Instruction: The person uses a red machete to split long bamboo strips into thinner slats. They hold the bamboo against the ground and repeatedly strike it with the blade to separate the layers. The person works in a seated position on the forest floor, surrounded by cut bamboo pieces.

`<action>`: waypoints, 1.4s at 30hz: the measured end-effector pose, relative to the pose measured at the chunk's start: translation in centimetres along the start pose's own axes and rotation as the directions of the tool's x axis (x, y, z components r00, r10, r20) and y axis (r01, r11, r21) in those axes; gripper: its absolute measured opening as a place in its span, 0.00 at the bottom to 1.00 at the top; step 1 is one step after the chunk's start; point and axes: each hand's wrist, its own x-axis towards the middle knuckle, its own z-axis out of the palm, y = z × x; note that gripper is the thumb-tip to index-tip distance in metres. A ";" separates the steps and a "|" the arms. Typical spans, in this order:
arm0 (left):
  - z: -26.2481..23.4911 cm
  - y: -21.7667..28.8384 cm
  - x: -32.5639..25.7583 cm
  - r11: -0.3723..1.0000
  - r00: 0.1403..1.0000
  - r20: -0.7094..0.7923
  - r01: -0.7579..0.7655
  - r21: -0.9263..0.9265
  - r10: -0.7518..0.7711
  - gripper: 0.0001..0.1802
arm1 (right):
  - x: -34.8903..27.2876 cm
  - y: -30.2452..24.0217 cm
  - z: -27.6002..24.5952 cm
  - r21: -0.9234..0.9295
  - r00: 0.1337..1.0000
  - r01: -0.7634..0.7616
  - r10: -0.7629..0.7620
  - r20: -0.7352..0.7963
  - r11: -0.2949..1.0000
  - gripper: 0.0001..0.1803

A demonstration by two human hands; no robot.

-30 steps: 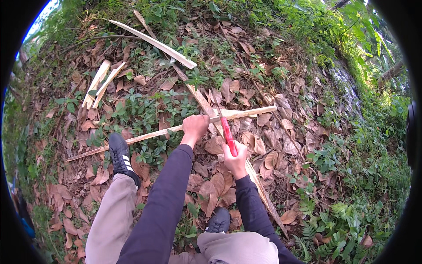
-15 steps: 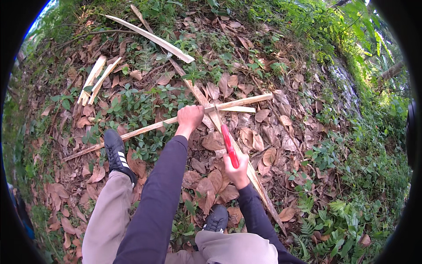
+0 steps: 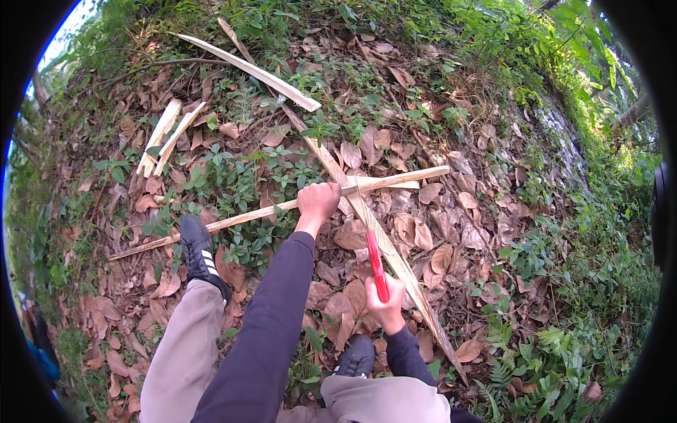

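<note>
My left hand (image 3: pixel 319 204) is closed around a long pale wood strip (image 3: pixel 247 219) and presses it down close to where it crosses another long plank (image 3: pixel 388 247). In my right hand (image 3: pixel 386 303) is the red handle of a hand saw (image 3: pixel 377 266). The saw's thin blade reaches up to the strip, just right of my left fist, and its far end is hard to make out. Under the strip's right part, a shorter pale piece (image 3: pixel 405 185) sticks out.
Two short split pieces (image 3: pixel 161 137) lie at the left, and a long pale strip (image 3: pixel 250 70) lies at the far side. Dry brown leaves (image 3: pixel 349 310) and low green plants (image 3: pixel 233 176) cover the ground. My left shoe (image 3: pixel 203 255) is against the held strip.
My right hand has drawn the red-handled saw back toward me. My left hand keeps its hold on the strip. The whole view has shifted slightly.
</note>
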 end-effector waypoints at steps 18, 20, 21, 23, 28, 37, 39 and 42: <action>0.8 -0.2 0.2 1.000 1.000 -0.014 -0.025 0.016 0.025 0.29 | -0.6 -1.2 -1.0 -0.027 1.000 0.010 -0.010 0.011 1.000 0.07; 0.7 0.7 -1.2 0.999 0.998 0.024 -0.055 0.000 0.055 0.30 | 4.7 0.6 1.6 -0.015 0.999 -0.011 0.010 -0.044 1.000 0.11; 0.5 0.7 -1.6 0.999 0.997 0.061 -0.036 0.005 0.036 0.30 | 6.9 0.4 2.5 -0.065 0.997 0.052 -0.055 -0.048 0.997 0.12; -0.1 0.3 0.5 1.000 0.999 0.012 -0.031 0.002 0.031 0.30 | 9.3 -0.6 2.7 -0.040 0.998 0.058 -0.060 -0.034 0.997 0.12; 0.1 0.2 0.4 1.000 0.999 0.031 0.018 -0.009 -0.017 0.30 | -1.8 -0.3 -0.7 0.004 0.998 0.066 -0.066 -0.023 0.998 0.12; -0.5 0.1 1.3 1.000 1.000 -0.018 0.012 0.015 -0.012 0.30 | 3.9 1.0 -0.3 0.035 1.000 0.023 -0.023 0.002 0.999 0.11; -0.1 -0.4 1.3 1.000 1.000 0.002 0.013 0.018 -0.013 0.29 | 2.3 -0.1 0.7 0.017 1.000 0.027 -0.027 0.009 0.999 0.09; 0.1 -0.4 1.9 0.999 0.997 -0.067 0.040 0.006 -0.039 0.30 | -4.0 -0.8 -1.4 0.006 0.999 0.050 -0.050 -0.008 0.999 0.07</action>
